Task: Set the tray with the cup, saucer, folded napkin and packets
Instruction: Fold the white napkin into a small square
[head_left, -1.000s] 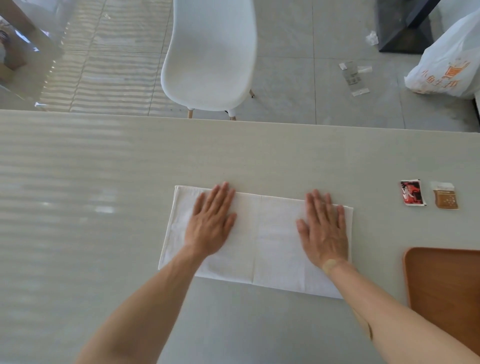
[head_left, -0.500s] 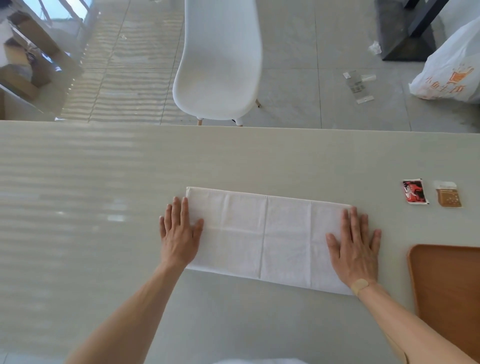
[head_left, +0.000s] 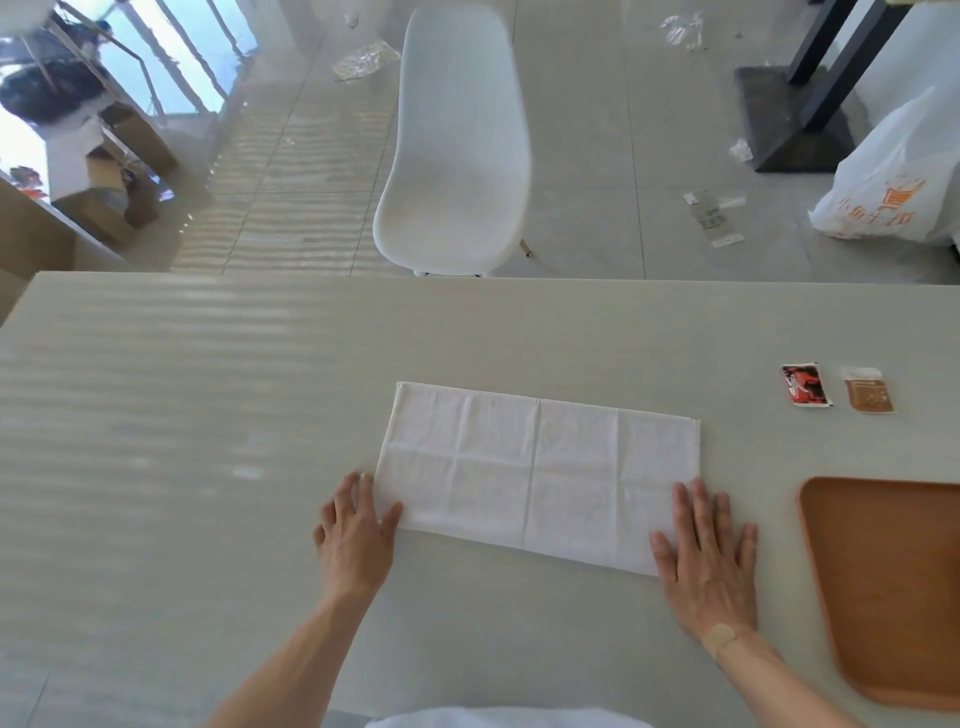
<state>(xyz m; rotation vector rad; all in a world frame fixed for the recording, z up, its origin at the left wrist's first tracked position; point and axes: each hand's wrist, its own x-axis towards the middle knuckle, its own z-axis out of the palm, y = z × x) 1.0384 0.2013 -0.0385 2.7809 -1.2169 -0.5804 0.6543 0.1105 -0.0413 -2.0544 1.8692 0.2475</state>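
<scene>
So, looking down from my head: the tray (head_left: 883, 587) sits at the right of the table (head_left: 208, 415), cut off by the frame's right edge, and the part I can see holds nothing. The cup and saucer are not in sight. Two packets lie side by side beyond the tray's far rim, well apart from it: a red packet (head_left: 806, 384) and, just to its right, a brown packet (head_left: 870, 392), both flat on the table and not touching each other.

The napkin (head_left: 537, 473) lies in front of me as a long white rectangle, folded and flat, creases showing across it, its long sides slanting a little so the right end sits nearer me. My left hand (head_left: 356, 535) rests palm down at its near left corner, fingers spread and slack, thumb just on the cloth, gripping nothing. My right hand (head_left: 706, 566) lies flat over the near right corner, fingers splayed and loose, also grasping nothing; a plaster sits on that wrist.

Between the napkin's right end and the tray runs a bare strip of table. Everything left of the napkin is bare, as is the stretch up to the far edge. Beyond that edge stands a white chair (head_left: 457, 140) on the tiled floor, with a plastic bag (head_left: 893, 176) off to the right.
</scene>
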